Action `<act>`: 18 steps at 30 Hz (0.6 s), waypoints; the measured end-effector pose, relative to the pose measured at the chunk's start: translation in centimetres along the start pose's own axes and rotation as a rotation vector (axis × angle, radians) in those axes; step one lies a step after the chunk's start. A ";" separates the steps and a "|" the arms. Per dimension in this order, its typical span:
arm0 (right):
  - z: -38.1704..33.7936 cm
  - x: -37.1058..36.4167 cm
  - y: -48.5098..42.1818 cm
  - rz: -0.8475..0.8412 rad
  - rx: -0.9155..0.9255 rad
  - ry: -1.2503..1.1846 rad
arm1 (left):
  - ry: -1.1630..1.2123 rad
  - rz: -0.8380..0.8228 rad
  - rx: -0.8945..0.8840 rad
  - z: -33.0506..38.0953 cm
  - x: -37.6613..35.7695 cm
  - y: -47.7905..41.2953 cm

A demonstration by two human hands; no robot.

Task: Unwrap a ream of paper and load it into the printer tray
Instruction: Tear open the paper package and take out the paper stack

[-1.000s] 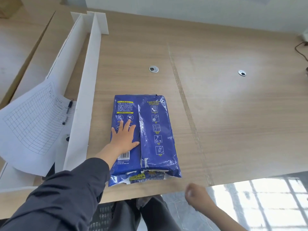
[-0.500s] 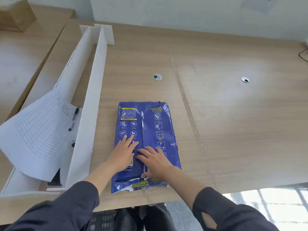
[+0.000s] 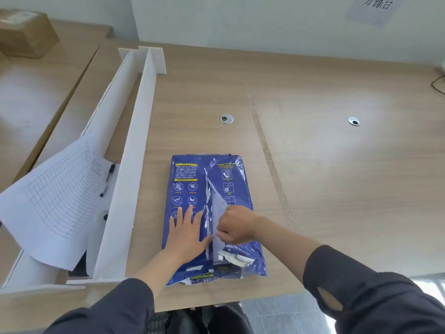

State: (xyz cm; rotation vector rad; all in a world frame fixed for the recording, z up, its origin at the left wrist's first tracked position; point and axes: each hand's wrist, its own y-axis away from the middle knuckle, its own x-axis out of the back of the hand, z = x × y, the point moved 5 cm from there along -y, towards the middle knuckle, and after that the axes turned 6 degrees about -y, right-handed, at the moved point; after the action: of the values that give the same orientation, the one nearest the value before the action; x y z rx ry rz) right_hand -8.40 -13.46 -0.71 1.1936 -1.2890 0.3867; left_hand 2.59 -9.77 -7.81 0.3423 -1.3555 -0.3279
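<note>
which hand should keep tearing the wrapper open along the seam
Right hand: it already pinches the lifted flap at the ream's seam. The left hand lies flat, pinning the ream.

A blue-wrapped ream of paper lies lengthwise on the wooden desk, low and centre in the frame. The left hand presses flat on the wrapper's left half. The right hand pinches the wrapper's centre seam flap, lifted to bare a white strip. The near end of the wrapper is torn. At left stand white foam-board dividers, with a gridded sheet and a pen beyond them. A cardboard box sits upper left.
</note>
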 end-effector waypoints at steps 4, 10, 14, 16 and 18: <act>0.7 0.3 -1.2 -0.191 -0.168 0.106 | -0.044 -0.044 0.060 1.5 -0.5 0.1; 1.0 -3.0 -1.2 -0.395 -0.449 0.308 | -0.135 -0.082 0.086 2.7 -0.9 0.4; 1.1 -4.4 -0.5 -0.301 -0.561 0.316 | -0.002 -0.125 0.057 2.9 0.2 0.4; 1.4 -5.0 -0.5 -0.189 -0.589 0.253 | 0.082 -0.177 0.049 2.9 1.0 0.6; 2.0 -5.0 -0.3 -0.066 -0.574 0.153 | 0.108 -0.211 0.064 2.4 2.2 0.7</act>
State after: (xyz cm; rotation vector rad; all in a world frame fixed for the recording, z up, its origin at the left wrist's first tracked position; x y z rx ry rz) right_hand -10.73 -13.37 -5.57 0.7023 -1.1198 0.0464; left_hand 0.68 -10.18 -5.11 0.5504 -1.2284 -0.4357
